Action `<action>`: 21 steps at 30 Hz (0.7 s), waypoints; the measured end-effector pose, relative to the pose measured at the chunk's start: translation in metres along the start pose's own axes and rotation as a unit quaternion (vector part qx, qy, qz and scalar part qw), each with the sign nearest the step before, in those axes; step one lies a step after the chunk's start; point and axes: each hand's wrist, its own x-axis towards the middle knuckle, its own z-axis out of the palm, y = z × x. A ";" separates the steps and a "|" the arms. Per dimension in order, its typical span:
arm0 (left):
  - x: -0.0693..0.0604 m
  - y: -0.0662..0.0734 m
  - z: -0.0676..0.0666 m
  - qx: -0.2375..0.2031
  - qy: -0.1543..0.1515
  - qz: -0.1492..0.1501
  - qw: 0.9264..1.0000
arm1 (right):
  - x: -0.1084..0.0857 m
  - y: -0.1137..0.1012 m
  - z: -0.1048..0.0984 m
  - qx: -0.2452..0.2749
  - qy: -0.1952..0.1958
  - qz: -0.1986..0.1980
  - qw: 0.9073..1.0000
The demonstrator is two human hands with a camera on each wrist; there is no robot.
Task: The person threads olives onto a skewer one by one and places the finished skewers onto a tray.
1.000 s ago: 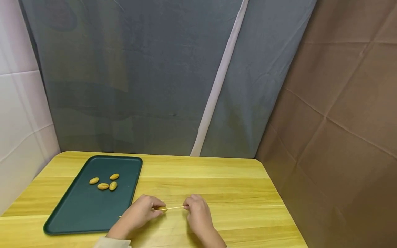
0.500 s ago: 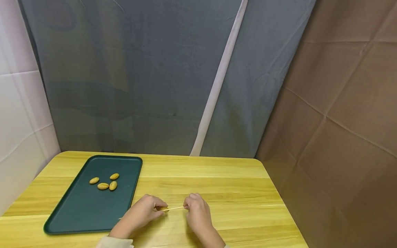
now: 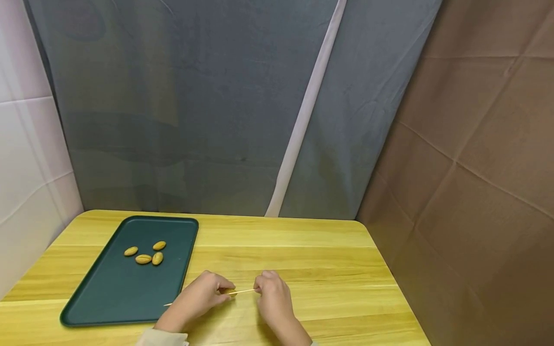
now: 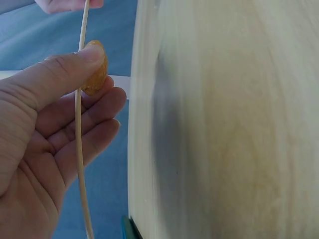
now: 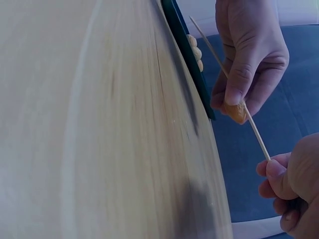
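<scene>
A small orange-brown oval fruit (image 4: 97, 74) is pinched between thumb and fingers of my left hand (image 3: 200, 298). Beside or through it runs a thin wooden stick (image 5: 257, 133); which of the two I cannot tell. Under the left thumb the stick passes across the palm, and its pointed tip shows past the wrist over the tray edge. My right hand (image 3: 275, 300) pinches the stick's other end in thumb and fingertips, a short length right of the fruit. Both hands are above the wooden table (image 3: 346, 278).
A dark green tray (image 3: 117, 293) lies at the table's left. On it are several similar fruits, one (image 3: 131, 251) at the left of the group and another (image 3: 159, 245) at the back. Grey cloth (image 3: 216, 120) hangs behind the table, brown cloth (image 3: 484, 168) at the right.
My left hand has shifted slightly to the right with the fruit, closer to my right hand, so less of the stick shows between them. The tray's fruits have not moved.
</scene>
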 end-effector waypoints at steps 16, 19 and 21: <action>0.008 0.001 0.003 0.000 -0.004 0.011 1.000 | 0.001 -0.003 0.001 -0.002 0.000 0.005 1.000; 0.008 0.002 0.002 0.003 -0.003 0.017 1.000 | 0.001 -0.004 0.002 -0.004 0.001 0.001 1.000; 0.009 0.003 0.002 0.004 -0.002 0.020 1.000 | 0.001 -0.005 0.002 -0.002 0.002 0.001 1.000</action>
